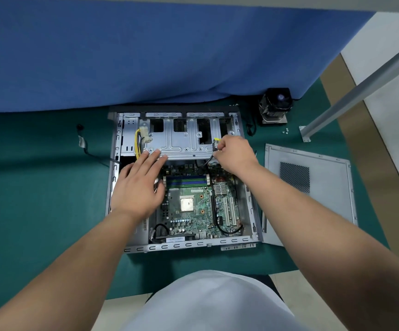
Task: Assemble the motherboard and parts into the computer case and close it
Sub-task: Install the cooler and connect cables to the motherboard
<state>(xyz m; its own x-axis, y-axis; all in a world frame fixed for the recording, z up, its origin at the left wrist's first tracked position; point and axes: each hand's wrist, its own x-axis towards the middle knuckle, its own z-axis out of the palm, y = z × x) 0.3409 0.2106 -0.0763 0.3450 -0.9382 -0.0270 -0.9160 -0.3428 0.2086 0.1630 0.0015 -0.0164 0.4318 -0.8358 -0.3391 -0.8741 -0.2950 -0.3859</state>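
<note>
**Cable pinched at drive cage, case open on worktop**

Open computer case (184, 177) lies flat on the green worktop (38, 199), side off. Motherboard (193, 206) sits inside the case, in its nearer half, bare CPU (187, 204) at centre, RAM slots (186, 181) just beyond it. Grey drive cage (179, 139) spans the far half of the case.

Right hand (235, 154) is at the right end of the drive cage, fingers curled, pinching a black cable (214, 149) with a yellow tag at its top; the cable runs down toward the far edge of the motherboard. Left hand (141, 185) is released, fingers straight and spread, fingertips touching the near edge of the drive cage, palm over the left part of the case; grasps nothing.

Yellow-and-black wire bundle with white connector (145, 137) lies at the left end of the cage. Side panel (313, 185) lies flat on the worktop just right of the case. CPU cooler with fan (276, 106) stands beyond the case's far right corner, a few small screws (286, 131) near it. Loose grey cable (82, 142) lies left of the case. Blue cloth (145, 56) hangs behind
</note>
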